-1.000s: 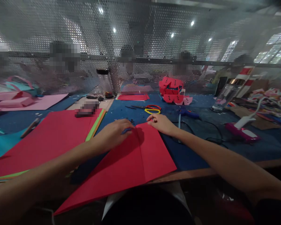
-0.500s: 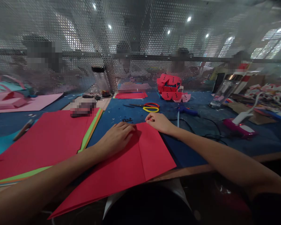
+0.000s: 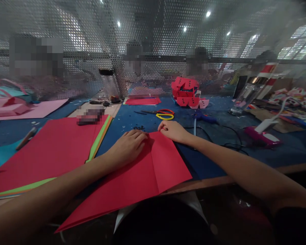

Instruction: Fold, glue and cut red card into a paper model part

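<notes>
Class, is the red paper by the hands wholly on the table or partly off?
Partly off: the red paper visibly juts past the table's front edge; the left hand rests on its far end.

A folded red sheet [image 3: 137,180] overhangs the near edge of the blue surface [image 3: 209,166]; the left hand [image 3: 131,144] lies palm-down on it, the right hand [image 3: 173,131] curls at its far end; scissors [image 3: 156,112] lie beyond; a dotted red paper model [image 3: 187,92] sits toward the surface's far edge; a paper stack [image 3: 48,149] reaches the near edge, leftward.
</notes>
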Action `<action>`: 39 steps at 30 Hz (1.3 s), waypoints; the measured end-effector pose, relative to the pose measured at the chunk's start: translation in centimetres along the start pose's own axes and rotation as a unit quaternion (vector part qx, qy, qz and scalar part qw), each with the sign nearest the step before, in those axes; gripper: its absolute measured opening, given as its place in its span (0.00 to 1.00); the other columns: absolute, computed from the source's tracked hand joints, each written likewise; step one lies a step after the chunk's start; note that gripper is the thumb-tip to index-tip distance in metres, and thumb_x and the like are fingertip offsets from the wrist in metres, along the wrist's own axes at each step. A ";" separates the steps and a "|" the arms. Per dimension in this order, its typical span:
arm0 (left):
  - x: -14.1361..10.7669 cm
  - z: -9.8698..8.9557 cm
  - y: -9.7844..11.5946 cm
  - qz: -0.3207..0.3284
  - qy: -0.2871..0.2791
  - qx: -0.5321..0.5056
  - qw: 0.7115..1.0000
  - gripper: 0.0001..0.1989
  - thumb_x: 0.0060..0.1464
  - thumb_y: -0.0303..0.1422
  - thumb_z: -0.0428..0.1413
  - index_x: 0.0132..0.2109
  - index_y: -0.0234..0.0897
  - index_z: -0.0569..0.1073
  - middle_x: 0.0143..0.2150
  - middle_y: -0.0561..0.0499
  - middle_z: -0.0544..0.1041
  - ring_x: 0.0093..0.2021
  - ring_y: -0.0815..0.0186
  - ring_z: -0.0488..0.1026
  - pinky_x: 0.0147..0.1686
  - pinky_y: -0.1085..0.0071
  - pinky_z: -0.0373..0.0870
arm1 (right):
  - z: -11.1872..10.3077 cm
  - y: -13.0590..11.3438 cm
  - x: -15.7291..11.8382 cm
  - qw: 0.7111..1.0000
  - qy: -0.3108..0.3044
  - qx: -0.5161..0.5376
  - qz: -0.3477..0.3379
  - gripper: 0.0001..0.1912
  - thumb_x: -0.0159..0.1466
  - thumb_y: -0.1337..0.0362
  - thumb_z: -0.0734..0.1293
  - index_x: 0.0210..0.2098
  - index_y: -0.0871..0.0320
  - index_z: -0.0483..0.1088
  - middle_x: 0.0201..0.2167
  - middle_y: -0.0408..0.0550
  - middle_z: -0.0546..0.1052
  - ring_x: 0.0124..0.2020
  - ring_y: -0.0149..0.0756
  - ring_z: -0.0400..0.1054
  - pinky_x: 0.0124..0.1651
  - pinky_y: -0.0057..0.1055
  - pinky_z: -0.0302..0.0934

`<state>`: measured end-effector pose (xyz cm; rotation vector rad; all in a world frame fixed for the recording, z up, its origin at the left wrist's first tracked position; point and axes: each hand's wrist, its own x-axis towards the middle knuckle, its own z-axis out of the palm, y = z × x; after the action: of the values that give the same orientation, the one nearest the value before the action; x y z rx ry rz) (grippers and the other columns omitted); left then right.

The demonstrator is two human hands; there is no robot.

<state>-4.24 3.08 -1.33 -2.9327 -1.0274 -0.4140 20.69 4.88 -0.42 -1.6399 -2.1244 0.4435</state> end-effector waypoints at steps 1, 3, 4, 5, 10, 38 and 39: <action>0.0 0.0 0.0 0.000 0.001 -0.001 1.000 0.15 0.71 0.33 0.45 0.57 0.38 0.72 0.61 0.41 0.76 0.62 0.54 0.70 0.62 0.52 0.66 | 0.0 -0.1 0.0 1.000 -0.003 -0.001 -0.001 0.10 0.62 0.69 0.64 0.39 0.56 0.77 0.29 0.44 0.79 0.29 0.33 0.68 0.31 0.29 0.49; 0.0 0.0 0.1 -0.002 0.003 0.000 1.000 0.15 0.70 0.33 0.45 0.56 0.37 0.72 0.61 0.41 0.76 0.63 0.53 0.70 0.62 0.51 0.66 | -0.1 -0.1 -0.1 1.000 -0.008 -0.001 -0.004 0.11 0.61 0.69 0.64 0.39 0.56 0.77 0.30 0.44 0.79 0.29 0.33 0.68 0.31 0.29 0.49; 0.0 0.0 0.0 -0.002 0.002 0.002 1.000 0.15 0.70 0.33 0.46 0.56 0.37 0.72 0.61 0.41 0.76 0.63 0.53 0.70 0.62 0.51 0.66 | -0.1 -0.2 -0.1 1.000 -0.011 -0.001 -0.005 0.11 0.61 0.70 0.64 0.39 0.56 0.77 0.30 0.43 0.79 0.29 0.33 0.68 0.31 0.29 0.49; 0.0 0.0 0.0 -0.002 0.001 0.003 1.000 0.14 0.70 0.33 0.46 0.56 0.36 0.72 0.61 0.41 0.76 0.63 0.53 0.70 0.63 0.51 0.66 | -0.1 -0.2 -0.1 1.000 -0.014 -0.001 -0.006 0.11 0.61 0.70 0.64 0.39 0.56 0.77 0.30 0.43 0.79 0.29 0.33 0.67 0.31 0.29 0.49; 0.0 0.1 -0.1 0.002 0.007 -0.002 1.000 0.14 0.70 0.32 0.46 0.56 0.37 0.72 0.61 0.41 0.76 0.63 0.53 0.69 0.63 0.52 0.65 | -0.1 -0.1 0.0 1.000 -0.021 -0.002 -0.010 0.12 0.60 0.70 0.64 0.39 0.56 0.77 0.30 0.43 0.80 0.28 0.32 0.67 0.30 0.28 0.50; 0.0 0.2 0.0 -0.001 0.000 0.009 1.000 0.15 0.69 0.31 0.45 0.55 0.36 0.72 0.61 0.40 0.76 0.62 0.51 0.70 0.61 0.50 0.66 | -0.2 -0.1 -0.1 0.999 -0.032 -0.003 -0.018 0.12 0.61 0.70 0.64 0.39 0.56 0.78 0.29 0.43 0.80 0.28 0.32 0.68 0.31 0.28 0.50; 0.0 0.2 0.0 -0.001 0.000 0.010 1.000 0.15 0.69 0.31 0.45 0.55 0.36 0.72 0.61 0.40 0.76 0.62 0.51 0.70 0.61 0.50 0.66 | -0.2 -0.1 -0.1 0.999 -0.033 -0.003 -0.018 0.12 0.61 0.70 0.64 0.39 0.56 0.77 0.29 0.43 0.80 0.28 0.32 0.68 0.31 0.28 0.50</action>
<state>-4.20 3.05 -1.49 -2.9149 -1.0275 -0.4019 20.76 4.76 -0.22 -1.6074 -2.2019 0.4858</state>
